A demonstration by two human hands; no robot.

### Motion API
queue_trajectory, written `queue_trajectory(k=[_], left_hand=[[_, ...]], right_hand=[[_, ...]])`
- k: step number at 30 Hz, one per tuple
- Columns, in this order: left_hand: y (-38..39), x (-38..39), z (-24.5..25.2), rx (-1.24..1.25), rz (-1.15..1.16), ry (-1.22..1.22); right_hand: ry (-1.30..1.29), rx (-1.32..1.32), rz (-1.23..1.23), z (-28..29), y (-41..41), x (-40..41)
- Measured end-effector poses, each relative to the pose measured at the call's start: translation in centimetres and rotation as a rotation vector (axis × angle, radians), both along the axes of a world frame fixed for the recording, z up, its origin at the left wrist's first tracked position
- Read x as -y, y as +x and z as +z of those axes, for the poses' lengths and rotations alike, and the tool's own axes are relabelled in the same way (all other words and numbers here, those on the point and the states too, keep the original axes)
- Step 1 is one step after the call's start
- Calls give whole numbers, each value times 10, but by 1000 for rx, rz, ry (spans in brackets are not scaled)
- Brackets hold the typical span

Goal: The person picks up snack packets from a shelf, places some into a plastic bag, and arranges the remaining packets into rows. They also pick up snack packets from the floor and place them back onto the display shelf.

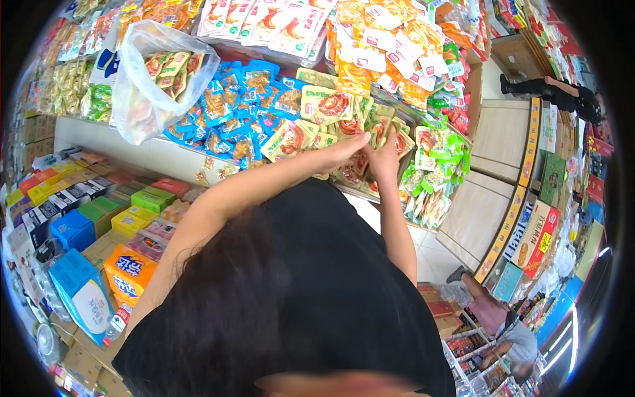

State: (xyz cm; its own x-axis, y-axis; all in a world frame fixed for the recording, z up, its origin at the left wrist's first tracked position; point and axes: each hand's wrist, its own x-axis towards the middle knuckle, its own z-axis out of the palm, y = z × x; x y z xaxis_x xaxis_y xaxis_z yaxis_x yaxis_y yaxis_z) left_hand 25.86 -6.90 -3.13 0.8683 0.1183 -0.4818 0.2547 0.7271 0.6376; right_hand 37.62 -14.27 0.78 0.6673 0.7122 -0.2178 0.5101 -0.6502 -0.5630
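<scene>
Both my hands are among beige-green snack packets (327,105) with red pictures, heaped in a bin on the display. My left hand (351,150) reaches in from the left, its fingers over the packets; whether it grips one is hidden. My right hand (386,154) is close beside it, at an upright packet (380,121) that its fingers seem to touch; its hold is unclear. Left of them lie blue-edged snack packets (238,106). A translucent plastic bag (149,94), open at the top, holds more beige-green packets (171,72) and stands at the left of the display.
White-and-red packets (278,22) and orange packets (392,42) fill the far trays. Green-and-white packets (436,159) lie right of my hands. Stacked boxes (74,231) stand at lower left. Two other people, one at upper right (565,94) and one at lower right (501,322), are apart from me.
</scene>
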Motion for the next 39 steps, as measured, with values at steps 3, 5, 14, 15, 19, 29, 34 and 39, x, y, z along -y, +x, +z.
queue_trajectory(k=[3,5,14,15,19,29,34,39], left_hand=[[-7,4,15,40,-31,111],[-10,2,32,35,-147,268],[-150,-79,124,-95,553,786],[-167,-83,148,-231,845,896],[-244,-125,158,-642,1392,1533],[-289,-178,110,-332,1473,996],[-305,-163,135,-342,1352,872],[-304,-139,146,-333,1179,1022]], right_hand=[[-47,-70,-56,2,10,2],[206,-167,-8,-39,44,26],[346,-873,-323,3,63,82],[325,-930,-362,21,60,81],[362,-910,-304,77,43,65],[160,-970,223,128,-57,-115],[-29,-1212,571,134,-151,-213],[-324,-1152,829,129,-229,-292]])
